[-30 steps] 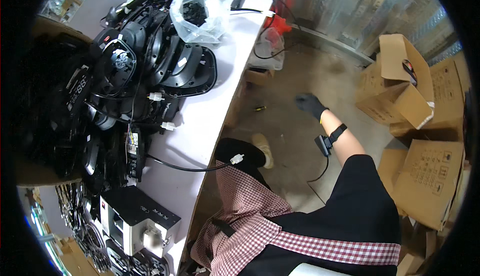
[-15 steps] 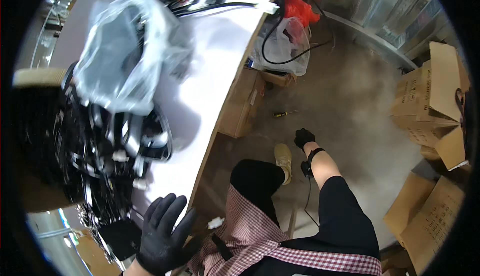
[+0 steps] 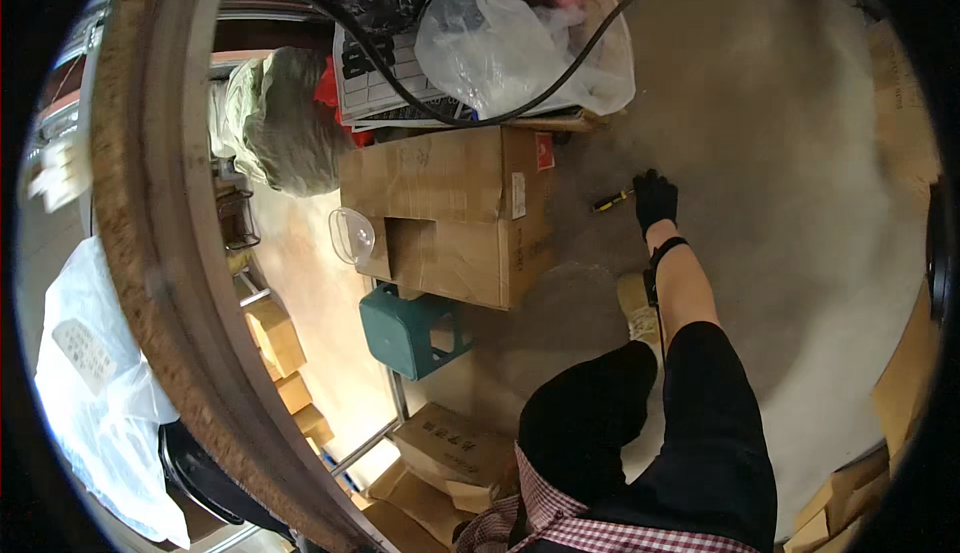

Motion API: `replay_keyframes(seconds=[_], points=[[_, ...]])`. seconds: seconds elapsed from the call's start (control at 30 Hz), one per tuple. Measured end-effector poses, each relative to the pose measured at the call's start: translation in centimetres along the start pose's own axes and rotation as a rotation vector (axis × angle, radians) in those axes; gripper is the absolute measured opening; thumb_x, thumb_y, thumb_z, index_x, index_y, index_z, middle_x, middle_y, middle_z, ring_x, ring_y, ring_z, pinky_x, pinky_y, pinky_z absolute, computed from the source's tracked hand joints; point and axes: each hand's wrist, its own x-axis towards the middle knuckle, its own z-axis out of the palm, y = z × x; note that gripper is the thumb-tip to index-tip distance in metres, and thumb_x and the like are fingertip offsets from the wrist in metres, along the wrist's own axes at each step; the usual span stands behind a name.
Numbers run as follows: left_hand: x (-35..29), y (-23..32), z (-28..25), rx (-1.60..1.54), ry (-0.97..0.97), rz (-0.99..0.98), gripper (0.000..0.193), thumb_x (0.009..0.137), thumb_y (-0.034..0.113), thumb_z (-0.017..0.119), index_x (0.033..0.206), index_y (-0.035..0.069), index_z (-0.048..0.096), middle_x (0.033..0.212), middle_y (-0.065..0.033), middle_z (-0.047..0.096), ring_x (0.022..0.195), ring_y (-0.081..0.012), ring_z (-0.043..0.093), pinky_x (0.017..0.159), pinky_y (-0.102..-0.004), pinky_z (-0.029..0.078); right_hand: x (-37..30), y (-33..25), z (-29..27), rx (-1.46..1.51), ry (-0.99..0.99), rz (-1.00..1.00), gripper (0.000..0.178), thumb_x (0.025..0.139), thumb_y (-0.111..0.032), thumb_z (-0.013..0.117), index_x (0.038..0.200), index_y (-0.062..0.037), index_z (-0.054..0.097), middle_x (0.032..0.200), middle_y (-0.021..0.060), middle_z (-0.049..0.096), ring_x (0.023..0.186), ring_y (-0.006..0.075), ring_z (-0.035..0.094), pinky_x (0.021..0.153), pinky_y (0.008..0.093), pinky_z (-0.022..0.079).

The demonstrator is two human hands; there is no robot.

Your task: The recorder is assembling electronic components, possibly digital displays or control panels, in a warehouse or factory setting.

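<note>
My right hand (image 3: 656, 201), in a black glove, reaches down toward the floor with its fingers apart and slightly bent. A screwdriver (image 3: 608, 202) with a yellow and black handle lies right beside it. The screwdriver's shaft points to the fingers, and its end is hidden at the glove. Around my right wrist runs a black strap with a small device and a thin cable. My left hand is out of view. My shoe (image 3: 637, 303) stands on the floor just nearer than the screwdriver.
The table's thick edge (image 3: 160, 253) runs down the left, with a white plastic bag (image 3: 95, 383) past it. A cardboard box (image 3: 440, 213) and a green stool (image 3: 405, 333) stand below. A black cable (image 3: 400, 98) hangs across a clear bag (image 3: 520, 43). More cartons (image 3: 850, 498) stand at right.
My view has dropped below the tabletop and turned. My right hand has moved forward to the screwdriver, its fingers now extended. My left hand, spread by the table edge before, has left the view.
</note>
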Motion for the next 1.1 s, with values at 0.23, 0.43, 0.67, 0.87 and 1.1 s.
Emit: replay_keyframes(seconds=[0.23,0.43,0.67,0.87,1.1], points=[[1.6,0.1,-0.6,0.033,-0.009,0.052,0.053,0.068,0.026,0.070,0.118,0.014,0.060,0.127,-0.0357,0.042,0.116,-0.0557,0.043,0.099,-0.0657,0.034,-2.7,-3.2,0.0,0.218,-0.499,0.128,0.018,0.087,-0.018,0.056,0.098,-0.0089,0.068,0.102,0.0111,0.068,0.104,0.0294,0.064,0.082,0.0457,0.049],[-0.2,3.2,-3.2,-0.022,0.157,0.099,0.042,0.070,0.026,0.067,0.110,0.012,0.067,0.120,-0.0371,0.044,0.111,-0.0562,0.046,0.097,-0.0661,0.036,-11.1,-3.9,-5.5,0.668,-0.709,0.220,0.024,0.083,-0.024,0.061,0.090,-0.0019,0.069,0.097,0.0197,0.068,0.090,0.0374,0.065,0.077,0.0452,0.051],[1.0,2.6,-3.5,-0.264,0.276,0.253,0.058,0.066,0.025,0.075,0.121,0.015,0.061,0.138,-0.0304,0.042,0.121,-0.0512,0.045,0.095,-0.0596,0.038,-17.4,-1.8,-30.3,1.454,0.227,0.284,0.011,0.091,-0.013,0.057,0.097,-0.0045,0.060,0.074,0.0070,0.058,0.063,0.0186,0.055,0.054,0.0299,0.044],[-0.7,2.4,-3.8,-0.290,0.375,0.280,0.059,0.069,0.021,0.070,0.125,0.012,0.056,0.143,-0.0278,0.037,0.129,-0.0494,0.038,0.103,-0.0588,0.033,-13.1,-15.6,-59.7,0.804,0.644,-0.519,0.017,0.091,-0.015,0.060,0.102,-0.0035,0.064,0.083,0.0153,0.067,0.069,0.0282,0.065,0.062,0.0351,0.049],[0.4,2.4,-3.3,-0.300,0.360,0.304,0.059,0.070,0.022,0.069,0.126,0.012,0.056,0.146,-0.0256,0.035,0.133,-0.0453,0.035,0.108,-0.0544,0.031,-7.0,-22.4,-65.2,0.073,0.597,-0.892,0.014,0.085,-0.021,0.059,0.076,-0.0116,0.059,0.068,0.0092,0.061,0.069,0.0307,0.063,0.059,0.0442,0.047]])
